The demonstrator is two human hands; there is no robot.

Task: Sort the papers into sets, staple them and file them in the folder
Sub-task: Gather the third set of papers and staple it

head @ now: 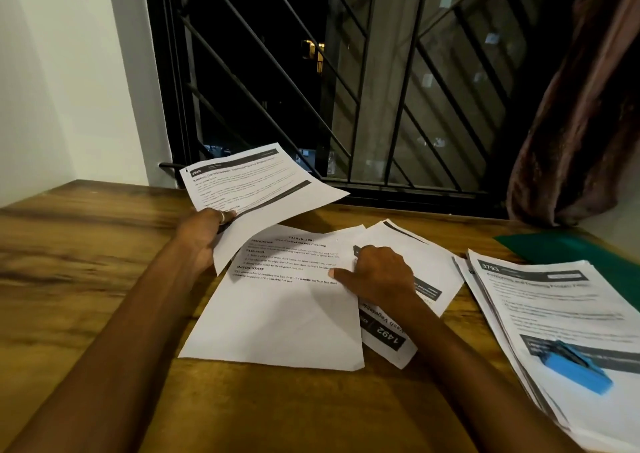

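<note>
Papers (277, 317) lie loose on table (86, 279); my left hand (201, 241) grips a raised sheet (263, 189); my right hand (377, 272) rests on them, grip indeterminate

Stapler (575, 369) on right stack (568, 317), folder (568, 248) behind

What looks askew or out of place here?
The sheet marked 1492 lies upside down, angled under the middle sheets. The blue stapler sits on the right stack. Nothing torn or spilled.

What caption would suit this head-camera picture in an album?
At a wooden desk, the left hand holds up printed sheets while the right hand rests on loose papers.
</note>
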